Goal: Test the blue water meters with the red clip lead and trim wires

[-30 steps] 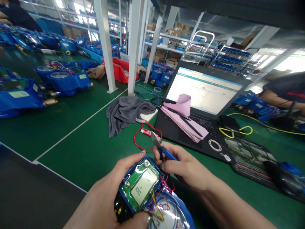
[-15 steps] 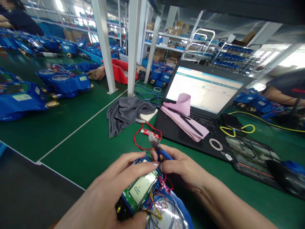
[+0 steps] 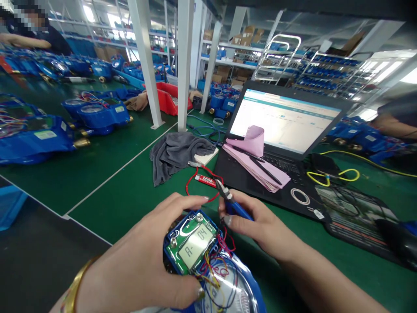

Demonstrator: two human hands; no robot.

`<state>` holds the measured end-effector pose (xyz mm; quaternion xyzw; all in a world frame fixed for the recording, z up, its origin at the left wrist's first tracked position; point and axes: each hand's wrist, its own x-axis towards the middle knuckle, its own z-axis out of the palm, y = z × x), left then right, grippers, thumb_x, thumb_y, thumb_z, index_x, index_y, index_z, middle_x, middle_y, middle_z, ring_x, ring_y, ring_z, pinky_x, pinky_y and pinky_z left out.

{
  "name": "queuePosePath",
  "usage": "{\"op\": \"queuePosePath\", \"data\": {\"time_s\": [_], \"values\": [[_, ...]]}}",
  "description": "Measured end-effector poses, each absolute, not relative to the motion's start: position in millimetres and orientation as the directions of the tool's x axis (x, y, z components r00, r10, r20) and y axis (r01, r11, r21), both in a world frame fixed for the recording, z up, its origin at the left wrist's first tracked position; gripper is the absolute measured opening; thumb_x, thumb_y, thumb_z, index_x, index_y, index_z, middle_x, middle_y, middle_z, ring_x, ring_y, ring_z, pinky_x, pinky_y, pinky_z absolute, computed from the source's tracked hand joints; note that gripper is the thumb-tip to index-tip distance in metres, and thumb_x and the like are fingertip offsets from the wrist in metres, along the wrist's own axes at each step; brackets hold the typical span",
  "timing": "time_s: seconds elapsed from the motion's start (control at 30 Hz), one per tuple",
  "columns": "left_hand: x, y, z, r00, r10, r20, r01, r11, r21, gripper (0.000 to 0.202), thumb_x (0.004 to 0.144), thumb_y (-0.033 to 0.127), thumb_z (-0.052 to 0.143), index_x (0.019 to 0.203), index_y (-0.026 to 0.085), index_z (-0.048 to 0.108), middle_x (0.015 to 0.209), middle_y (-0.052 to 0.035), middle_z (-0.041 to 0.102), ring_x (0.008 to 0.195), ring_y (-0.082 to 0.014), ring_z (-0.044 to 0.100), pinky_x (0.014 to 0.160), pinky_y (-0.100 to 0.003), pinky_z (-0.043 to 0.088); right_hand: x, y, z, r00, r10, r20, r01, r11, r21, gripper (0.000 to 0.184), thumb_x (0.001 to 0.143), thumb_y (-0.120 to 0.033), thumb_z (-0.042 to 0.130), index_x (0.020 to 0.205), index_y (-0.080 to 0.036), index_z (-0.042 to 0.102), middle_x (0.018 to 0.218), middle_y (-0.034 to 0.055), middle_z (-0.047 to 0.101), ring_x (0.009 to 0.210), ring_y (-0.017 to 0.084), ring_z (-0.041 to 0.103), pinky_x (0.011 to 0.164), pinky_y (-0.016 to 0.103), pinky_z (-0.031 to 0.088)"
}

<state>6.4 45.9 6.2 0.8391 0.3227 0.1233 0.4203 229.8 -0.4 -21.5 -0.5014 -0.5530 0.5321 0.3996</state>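
A blue water meter point(image 3: 250, 278) lies at the bottom centre, its casing uncovered to a green circuit board point(image 3: 176, 241). The display point(image 3: 194, 247) reads "A- 04". Red, yellow and blue wires point(image 3: 211, 269) run from the board over the round clear dial. My left hand point(image 3: 143, 252) wraps around the meter's left side, thumb at its lower edge and index finger stretched past its upper corner. In my right hand point(image 3: 254, 219) are blue-handled side cutters point(image 3: 239, 208), jaws pointing up and left, just beyond the board and apart from the wires.
A laptop point(image 3: 286, 121) stands behind, with pink papers point(image 3: 257, 167) and pens on its keyboard. Left of it are a grey cloth point(image 3: 176, 152) and red cord point(image 3: 188, 184). A mouse point(image 3: 395, 239) sits right. More blue meters point(image 3: 42, 134) and a red bin point(image 3: 169, 98) occupy the left. Co-workers are behind.
My left fingers have drawn back off the display, uncovering its digits. My right hand with the side cutters has moved slightly right and away from the meter's corner.
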Motion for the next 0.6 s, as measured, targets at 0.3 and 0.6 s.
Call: {"op": "queuePosePath", "data": {"time_s": [0.3,0.6], "values": [[12,45,6,0.736,0.653,-0.176,0.390,-0.197,0.900,0.073,0.053,0.016,0.070,0.119,0.035,0.044,0.120,0.0035,0.051,0.103,-0.0203,0.056,0.089,-0.030,0.050,256,-39,5,-0.303,0.943,0.137,0.856,0.333,-0.397,0.040,0.072,-0.007,0.046,0.107,-0.024,0.050,0.101,0.0059,0.065,0.088,0.019,0.064,0.073,0.030,0.053],[17,43,6,0.671,0.699,-0.246,0.446,-0.116,0.887,0.068,0.059,0.027,0.071,0.120,0.035,0.044,0.104,0.0048,0.062,0.090,-0.0197,0.063,0.074,-0.026,0.054,256,-25,32,-0.320,0.947,0.037,0.888,0.313,-0.337,0.022,0.077,-0.016,0.049,0.096,-0.024,0.057,0.090,0.0067,0.068,0.074,0.021,0.067,0.062,0.033,0.055]]}}
